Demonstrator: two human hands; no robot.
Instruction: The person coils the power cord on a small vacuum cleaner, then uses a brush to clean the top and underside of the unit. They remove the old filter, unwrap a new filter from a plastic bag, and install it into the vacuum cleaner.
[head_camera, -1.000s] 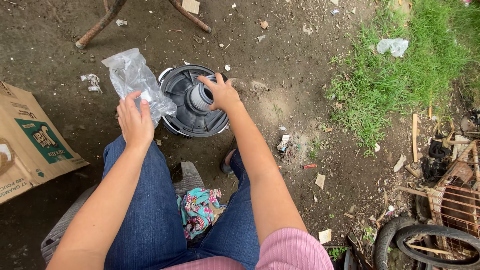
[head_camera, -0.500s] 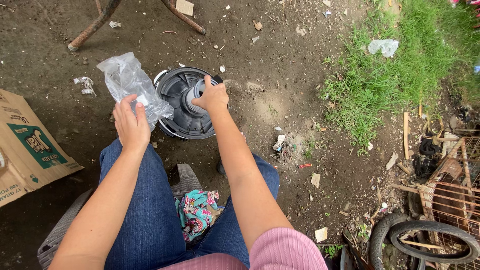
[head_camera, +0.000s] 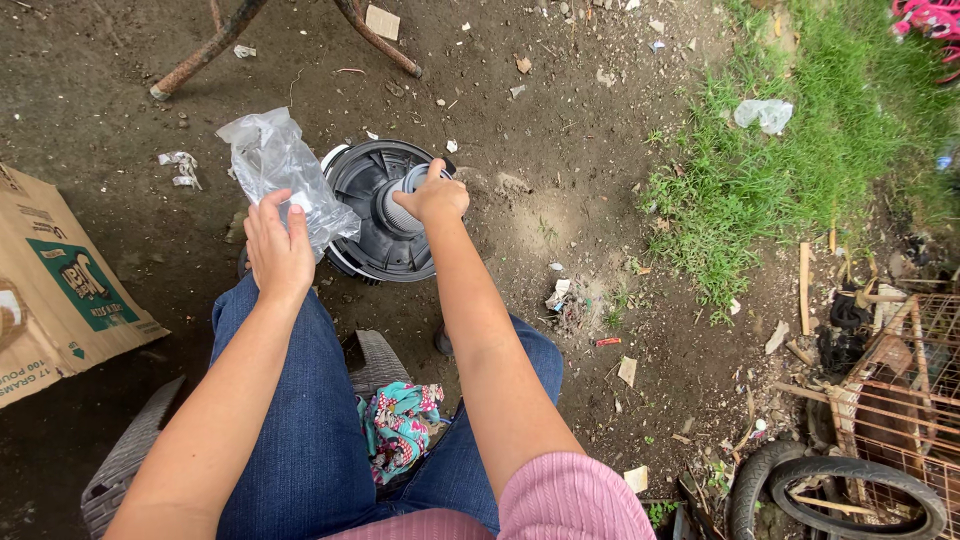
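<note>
Bare dirt ground fills the head view, littered with scraps; grass at upper right, a cardboard box at left, a rusty wire cage and a tyre at lower right. Person seated on a woven chair, legs in blue jeans, a patterned cloth between the thighs. A round black plastic part with a ribbed grey hub at its centre sits on the ground just beyond the knees, its open face tilted up toward the camera; the hub's long axis runs roughly up out of the dish, leaning to the upper right. Right hand: grip closed over the top of the hub, fingers wrapped around it, so this hand is the one on the part. Left hand: grip pinched on a clear crumpled plastic bag, which stands up and away from the fingers toward the upper left and overlaps the left rim of the black part. Whether the bag touches the rim cannot be told. Only this one view is available.
</note>
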